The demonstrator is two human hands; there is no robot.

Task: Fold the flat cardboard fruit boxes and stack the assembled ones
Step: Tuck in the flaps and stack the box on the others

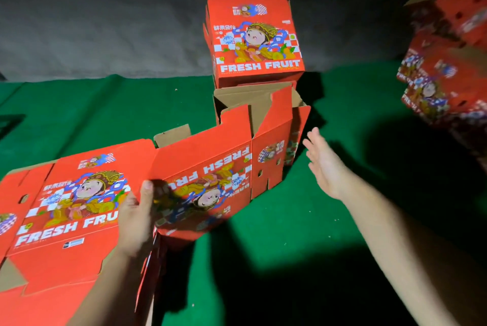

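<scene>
Green-covered bench [303, 220] carries an assembled box stack [257, 41] at centre rear. Flat box blanks [66, 207] lie left and nearer of that stack; blurred boxes [448, 75] stand to its right.

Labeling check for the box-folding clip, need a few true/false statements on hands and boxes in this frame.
1. The left hand grips the half-opened red printed cardboard box. True.
2. The right hand holds a flat box. False: it is open, fingers straight, holding nothing, apart from the half-opened box.
3. An assembled red "FRESH FRUIT" box sits on top of another box at the back of the green cloth surface. True.
4. The print on the gripped box reads right way up. False: its "FRESH" lettering is upside down to the camera.
5. A flat red unfolded box blank lies at the left, under the left forearm. True.
6. The surface is bare wood. False: it is green cloth.
</scene>
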